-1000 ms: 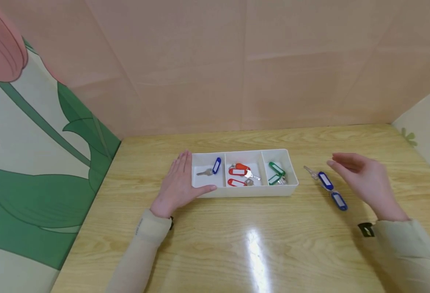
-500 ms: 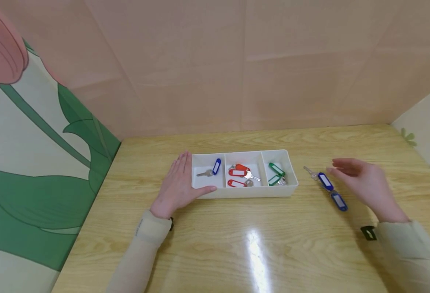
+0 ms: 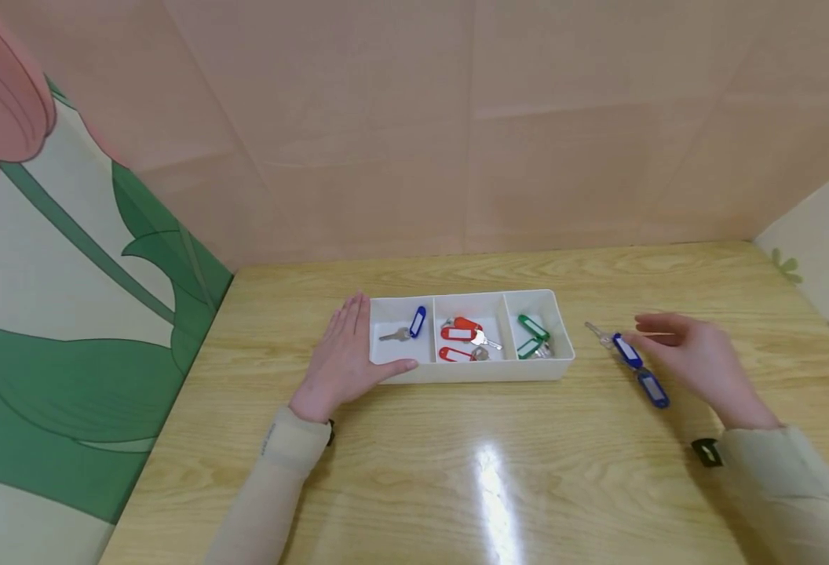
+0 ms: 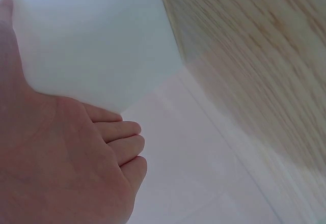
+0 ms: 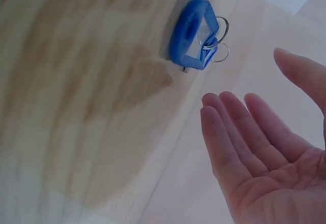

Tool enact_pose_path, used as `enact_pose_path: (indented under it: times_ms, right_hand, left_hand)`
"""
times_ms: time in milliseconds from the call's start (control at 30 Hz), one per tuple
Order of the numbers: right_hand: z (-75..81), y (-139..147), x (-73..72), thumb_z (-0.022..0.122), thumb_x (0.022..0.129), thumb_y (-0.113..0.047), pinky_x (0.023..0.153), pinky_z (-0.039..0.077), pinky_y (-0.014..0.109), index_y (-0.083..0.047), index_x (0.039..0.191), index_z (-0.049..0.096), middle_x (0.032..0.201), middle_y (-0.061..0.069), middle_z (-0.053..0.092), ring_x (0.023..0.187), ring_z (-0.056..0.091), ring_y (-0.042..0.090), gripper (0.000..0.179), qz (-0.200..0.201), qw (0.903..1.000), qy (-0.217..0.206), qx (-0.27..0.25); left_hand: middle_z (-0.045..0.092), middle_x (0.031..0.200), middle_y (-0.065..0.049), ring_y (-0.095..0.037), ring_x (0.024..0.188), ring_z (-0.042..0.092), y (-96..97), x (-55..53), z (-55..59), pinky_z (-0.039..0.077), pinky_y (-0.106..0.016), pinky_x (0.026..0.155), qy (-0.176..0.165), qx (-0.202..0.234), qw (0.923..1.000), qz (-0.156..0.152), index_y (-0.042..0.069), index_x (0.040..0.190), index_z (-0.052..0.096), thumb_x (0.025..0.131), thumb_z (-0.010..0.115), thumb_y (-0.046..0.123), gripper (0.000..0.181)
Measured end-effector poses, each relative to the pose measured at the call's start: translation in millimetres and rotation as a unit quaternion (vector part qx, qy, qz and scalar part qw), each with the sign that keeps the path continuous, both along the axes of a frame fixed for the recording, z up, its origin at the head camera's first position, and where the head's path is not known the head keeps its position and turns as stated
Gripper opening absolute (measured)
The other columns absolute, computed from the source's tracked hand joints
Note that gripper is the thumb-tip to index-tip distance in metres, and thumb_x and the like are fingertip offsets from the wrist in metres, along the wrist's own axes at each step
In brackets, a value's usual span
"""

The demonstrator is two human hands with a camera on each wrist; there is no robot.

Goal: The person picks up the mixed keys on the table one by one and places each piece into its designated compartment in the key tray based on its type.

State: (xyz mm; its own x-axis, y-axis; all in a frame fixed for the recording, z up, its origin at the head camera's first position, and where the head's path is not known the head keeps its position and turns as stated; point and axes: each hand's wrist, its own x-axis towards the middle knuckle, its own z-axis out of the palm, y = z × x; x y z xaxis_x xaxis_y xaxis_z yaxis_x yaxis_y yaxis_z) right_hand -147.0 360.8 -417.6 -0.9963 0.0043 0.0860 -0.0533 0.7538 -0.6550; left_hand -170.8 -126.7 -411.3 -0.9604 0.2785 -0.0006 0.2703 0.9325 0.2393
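My left hand point(image 3: 340, 351) lies flat along the left end of a white divided box point(image 3: 485, 370), its thumb along the front rim; the left wrist view shows the palm and fingers against the box's wall point(image 4: 97, 46). My right hand point(image 3: 697, 361) hovers at two blue key tags, thumb and fingers apart with nothing between them. The upper blue key tag point(image 3: 626, 349) is by the thumb tip, a key point(image 3: 597, 333) pointing away from it. The lower blue key tag point(image 3: 653, 389) adjoins it. In the right wrist view the blue key tags point(image 5: 187, 35) show metal rings.
Within the box, the left compartment holds a blue-tagged key point(image 3: 418, 322), the middle one red key tags point(image 3: 458, 333), the right one green key tags point(image 3: 533, 325). The box stands on a wooden table point(image 3: 400, 471), with a pinkish wall covering point(image 3: 471, 141) behind.
My right hand has come down and slightly left, nearer to the blue key tags. My left hand, the box and the keys have stayed in place.
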Motion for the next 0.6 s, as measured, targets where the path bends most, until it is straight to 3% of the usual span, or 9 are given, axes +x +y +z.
enact_pose_path:
  times_ms: [100, 200, 333, 433, 600]
  right_hand:
    - [-0.3, -0.3, 0.0, 0.072, 0.096, -0.041, 0.062, 0.049, 0.012, 0.002, 0.129, 0.066, 0.123, 0.025, 0.067, 0.085, 0.060, -0.009, 0.054, 0.001, 1.0000, -0.004, 0.008]
    - [-1.0, -0.9, -0.4, 0.073, 0.095, -0.040, 0.062, 0.049, 0.013, 0.002, 0.128, 0.067, 0.120, 0.025, 0.068, 0.090, 0.070, 0.013, 0.054, 0.002, 0.9998, -0.007, 0.018]
    - [-3.5, -1.6, -1.6, 0.075, 0.094, -0.036, 0.062, 0.050, 0.016, 0.004, 0.128, 0.066, 0.116, 0.026, 0.070, 0.097, 0.071, 0.039, 0.053, 0.011, 0.9996, -0.012, 0.025]
    - [-5.2, -1.7, -2.1, 0.077, 0.093, -0.034, 0.061, 0.052, 0.020, 0.006, 0.128, 0.065, 0.112, 0.026, 0.071, 0.096, 0.070, 0.043, 0.055, 0.021, 0.9991, -0.017, 0.033]
    - [-6.1, -0.6, -3.9, 0.082, 0.089, -0.031, 0.061, 0.053, 0.027, 0.008, 0.126, 0.065, 0.102, 0.020, 0.074, 0.087, 0.072, 0.035, 0.056, 0.032, 0.9977, -0.023, 0.055]
  left_hand:
    - [0.003, 0.169, -0.016, -0.026, 0.155, 0.002, 0.2, 0.1, 0.3, 0.003, -0.039, 0.124, -0.001, 0.001, 1.0000, 0.000, -0.001, 0.162, 0.003, 0.076, 0.040, 0.096, 0.135]
    - [0.003, 0.169, -0.016, -0.026, 0.155, 0.001, 0.2, 0.0, 0.0, 0.003, -0.039, 0.124, -0.002, -0.001, 1.0000, 0.001, -0.001, 0.162, 0.002, 0.075, 0.040, 0.097, 0.135]
    - [0.003, 0.169, -0.016, -0.026, 0.155, 0.001, 0.2, 0.3, 0.2, 0.002, -0.038, 0.123, -0.001, -0.001, 1.0000, 0.002, -0.001, 0.162, 0.002, 0.075, 0.040, 0.097, 0.136]
    - [0.003, 0.169, -0.016, -0.026, 0.155, 0.002, 0.2, 1.2, 0.9, 0.003, -0.039, 0.124, 0.000, 0.003, 1.0000, 0.001, -0.001, 0.162, 0.003, 0.076, 0.041, 0.096, 0.135]
    - [0.004, 0.169, -0.017, -0.027, 0.155, 0.002, 0.3, 1.6, 1.2, 0.003, -0.039, 0.124, 0.003, 0.008, 1.0000, -0.001, -0.002, 0.162, 0.004, 0.077, 0.043, 0.094, 0.134]
